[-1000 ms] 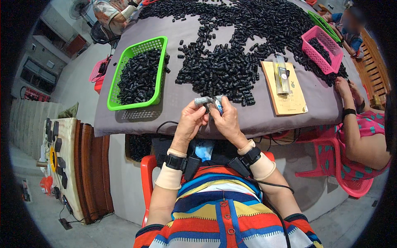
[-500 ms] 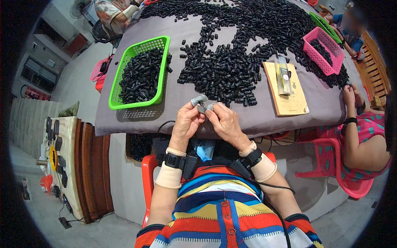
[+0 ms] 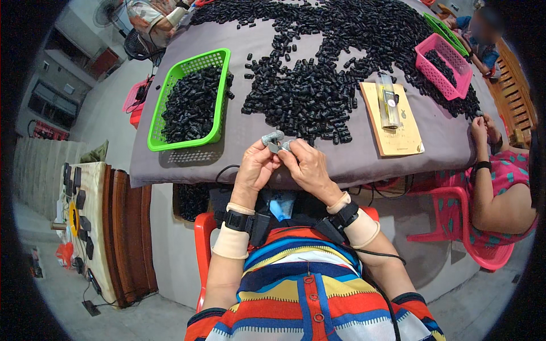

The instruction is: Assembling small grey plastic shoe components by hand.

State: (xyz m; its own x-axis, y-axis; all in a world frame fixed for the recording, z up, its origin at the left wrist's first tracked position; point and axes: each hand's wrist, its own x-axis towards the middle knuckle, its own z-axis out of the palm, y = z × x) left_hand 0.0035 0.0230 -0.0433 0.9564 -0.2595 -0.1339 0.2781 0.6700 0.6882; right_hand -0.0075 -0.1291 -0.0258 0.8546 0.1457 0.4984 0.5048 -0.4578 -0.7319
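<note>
My left hand (image 3: 253, 169) and my right hand (image 3: 310, 170) meet at the table's front edge, fingers pinched together. Grey wrapping covers a fingertip on each hand. Between them shows a small greyish piece (image 3: 274, 148), partly covered by the fingers; its kind I cannot make out. Just beyond my hands lies a wide heap of small black cylindrical parts (image 3: 301, 94). Left of them stands a green plastic basket (image 3: 152, 128), holding many more black parts (image 3: 193, 105).
A yellow pad (image 3: 401, 139) carries a clear case (image 3: 388, 108) at the right. Farther right are a pink basket (image 3: 435, 77) and a green one (image 3: 443, 34). A co-worker's hand (image 3: 480, 128) rests at the right table edge. Other people sit at the far corners.
My hands stay pinched together at the same spot, with only a slight shift of the fingers. The table and its contents sit slightly farther left in view.
</note>
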